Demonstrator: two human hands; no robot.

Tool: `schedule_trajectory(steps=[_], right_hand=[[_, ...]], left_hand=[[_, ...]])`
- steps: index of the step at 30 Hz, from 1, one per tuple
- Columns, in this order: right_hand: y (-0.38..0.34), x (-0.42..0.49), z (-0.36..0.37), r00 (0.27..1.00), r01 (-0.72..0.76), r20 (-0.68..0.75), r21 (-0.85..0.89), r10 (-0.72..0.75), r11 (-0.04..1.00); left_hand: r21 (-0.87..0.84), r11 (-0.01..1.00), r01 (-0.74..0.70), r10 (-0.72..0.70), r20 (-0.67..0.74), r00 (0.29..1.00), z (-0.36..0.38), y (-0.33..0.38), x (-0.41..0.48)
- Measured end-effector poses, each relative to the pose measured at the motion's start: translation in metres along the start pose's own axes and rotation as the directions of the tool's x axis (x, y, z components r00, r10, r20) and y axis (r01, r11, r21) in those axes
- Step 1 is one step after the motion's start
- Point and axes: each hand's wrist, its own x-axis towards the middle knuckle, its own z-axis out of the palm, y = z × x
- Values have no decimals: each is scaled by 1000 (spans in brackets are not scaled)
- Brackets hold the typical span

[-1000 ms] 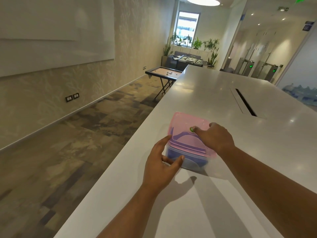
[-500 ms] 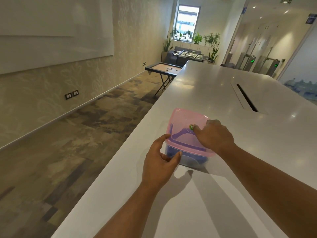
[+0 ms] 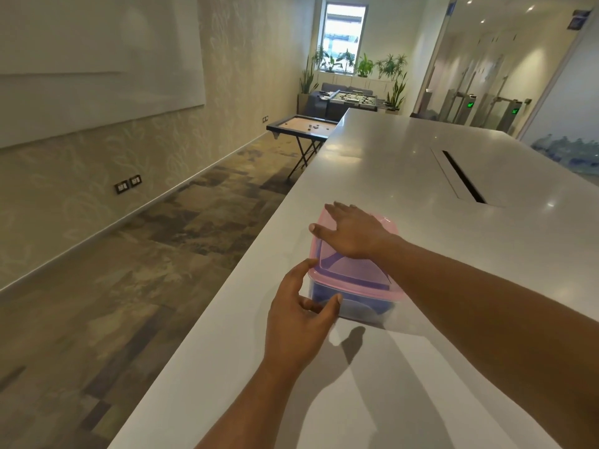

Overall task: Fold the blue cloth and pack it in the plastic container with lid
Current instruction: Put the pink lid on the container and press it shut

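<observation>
The box [image 3: 351, 306] sits on the white counter [image 3: 421, 367], close to its left edge. Its pink lid [image 3: 353, 273] lies on top, and the blue cloth [image 3: 327, 291] shows through the clear wall and the lid, so the cloth is inside.

The right hand [image 3: 351, 233] lies flat on the far half of the lid, palm down, fingers spread and loose, gripping nothing. The left hand [image 3: 299, 314] is at the near left corner of the box, cupped: its thumb [image 3: 329, 306] rests against the front wall, and its fingers curl round the left side below the lid's rim. From here I can't quite tell whether those fingers press the wall or only lie beside it.

Further along the counter a dark slot [image 3: 463, 176] is cut into the top.
</observation>
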Motion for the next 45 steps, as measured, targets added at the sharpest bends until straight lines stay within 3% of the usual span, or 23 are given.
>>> schedule_trajectory(steps=[21, 27, 31, 38, 45], right_hand=[[-8, 45, -14, 990, -10, -140, -75, -1, 997], [5, 76, -6, 995, -79, -48, 82, 83, 993], [-2, 92, -6, 972, -200, 159, 189, 171, 961], [-3, 100, -11, 887, -243, 446, 222, 124, 944], [-6, 106, -8, 869, -217, 481, 155, 119, 964]], left_hand=[[10, 999, 51, -52, 17, 999, 0, -2, -6], [18, 997, 73, -73, 29, 997, 6, -2, -3], [33, 996, 87, -88, 19, 996, 6, -3, -1], [21, 993, 117, -118, 26, 993, 9, -5, -3], [21, 993, 119, -120, 23, 993, 8, -8, 0]])
